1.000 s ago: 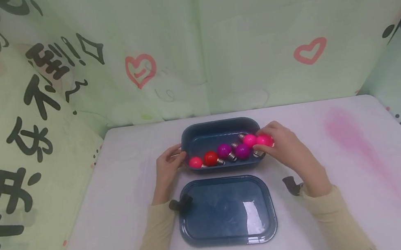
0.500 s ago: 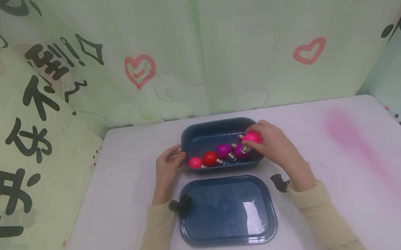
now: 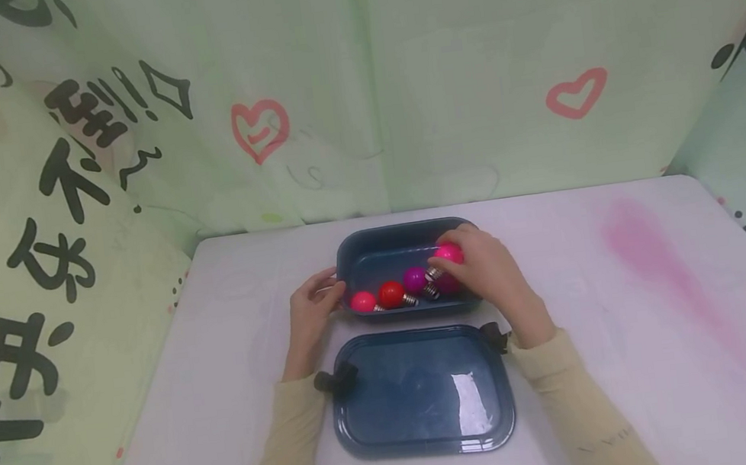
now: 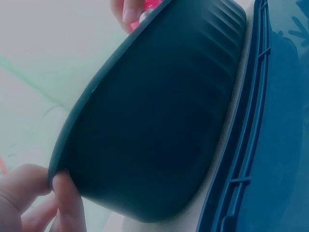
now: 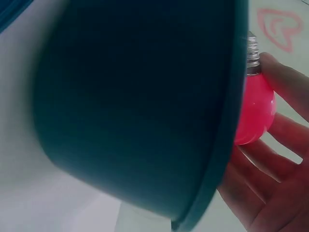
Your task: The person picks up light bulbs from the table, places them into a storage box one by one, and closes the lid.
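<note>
A dark blue box (image 3: 401, 238) stands uncovered on the table. My left hand (image 3: 312, 308) pinches its left rim between thumb and finger, as the left wrist view shows close up. Over the right part of the box, my right hand (image 3: 493, 272) holds a bright pink light bulb (image 5: 257, 108), its metal screw base tilted down to the left. Inside, along the front wall, lie a pink bulb (image 3: 363, 302), a red bulb (image 3: 391, 293) and a purple bulb (image 3: 415, 279). Another purple bulb (image 3: 448, 284) is partly hidden beneath my right hand.
A flat blue lid (image 3: 406, 401) lies on the white table (image 3: 213, 404) just in front of the box. Black wrist mounts (image 3: 338, 380) overhang the lid's upper corners. A pale green curtain (image 3: 400, 106) with drawn hearts hangs behind the table.
My right hand has moved left along the box with the pink bulb, from the right end inward. Its bulb has turned so the base points down-left. My left hand has stayed put.
</note>
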Demonstrator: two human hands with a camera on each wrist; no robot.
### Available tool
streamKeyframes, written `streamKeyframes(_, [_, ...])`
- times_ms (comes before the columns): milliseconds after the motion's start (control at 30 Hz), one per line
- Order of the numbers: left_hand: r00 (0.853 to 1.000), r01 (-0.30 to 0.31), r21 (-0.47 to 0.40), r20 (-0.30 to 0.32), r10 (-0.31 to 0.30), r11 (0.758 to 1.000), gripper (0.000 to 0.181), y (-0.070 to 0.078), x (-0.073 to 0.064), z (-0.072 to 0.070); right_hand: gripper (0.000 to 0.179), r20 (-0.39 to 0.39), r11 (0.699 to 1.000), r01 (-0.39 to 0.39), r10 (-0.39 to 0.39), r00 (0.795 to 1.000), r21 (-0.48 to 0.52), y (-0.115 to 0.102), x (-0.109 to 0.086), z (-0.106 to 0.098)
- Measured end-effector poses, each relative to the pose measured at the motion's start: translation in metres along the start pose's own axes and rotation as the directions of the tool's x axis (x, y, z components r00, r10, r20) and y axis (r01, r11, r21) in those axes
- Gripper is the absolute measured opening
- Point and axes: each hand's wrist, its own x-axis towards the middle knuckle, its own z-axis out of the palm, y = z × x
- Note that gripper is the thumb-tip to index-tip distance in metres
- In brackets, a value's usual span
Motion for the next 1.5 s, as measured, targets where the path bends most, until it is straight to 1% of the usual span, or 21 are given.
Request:
streamKeyframes(133, [1.000, -0.014, -0.003, -0.011, 0.013, 1.000, 0.040, -0.003, 0.001, 0.000, 0.044, -0.002, 1.000, -0.018, 0.018, 1.000, 0.016, -0.005, 0.005, 0.005])
streamKeyframes(433, [0.999, -0.043, 0.011, -0.014, 0.043, 0.999, 0.038, -0.003, 0.000, 0.000, 0.045, -0.004, 0.994, -0.039, 0.039, 0.999, 0.099, -0.013, 0.016, 0.014])
streamKeyframes(667, [1.000, -0.005, 0.008, -0.002, 0.005, 1.000, 0.042, -0.003, 0.002, -0.001, 0.044, 0.007, 0.990, -0.057, 0.057, 0.998, 0.128, -0.015, 0.022, 0.022])
streamKeyframes(800, [1.000, 0.009, 0.024, 0.015, -0.010, 1.000, 0.043, 0.004, 0.000, -0.001, 0.043, 0.007, 0.988, -0.069, 0.068, 0.998, 0.141, -0.014, 0.024, 0.026])
streamKeyframes(933, [1.000, 0.004, 0.041, 0.019, -0.004, 0.999, 0.041, 0.020, -0.010, 0.000, 0.045, 0.014, 0.986, -0.081, 0.080, 0.997, 0.145, -0.014, 0.025, 0.030])
streamKeyframes(1033, [1.000, -0.004, 0.038, 0.015, 0.004, 0.999, 0.041, 0.027, -0.016, 0.001, 0.045, 0.027, 0.985, -0.094, 0.091, 0.995, 0.144, -0.014, 0.026, 0.032])
streamKeyframes(1267, [1.000, 0.002, 0.024, 0.014, -0.003, 1.000, 0.042, 0.027, -0.016, 0.001, 0.044, 0.040, 0.983, -0.115, 0.110, 0.993, 0.140, -0.015, 0.027, 0.036])
streamKeyframes(1433, [1.000, 0.003, 0.025, 0.015, -0.003, 1.000, 0.041, 0.028, -0.015, 0.001, 0.041, 0.040, 0.986, -0.109, 0.105, 0.994, 0.124, -0.013, 0.029, 0.041])
streamKeyframes(1500, [1.000, 0.001, 0.013, 0.021, -0.001, 1.000, 0.040, 0.027, -0.015, 0.000, 0.041, 0.043, 0.988, -0.106, 0.101, 0.994, 0.117, -0.012, 0.030, 0.043])
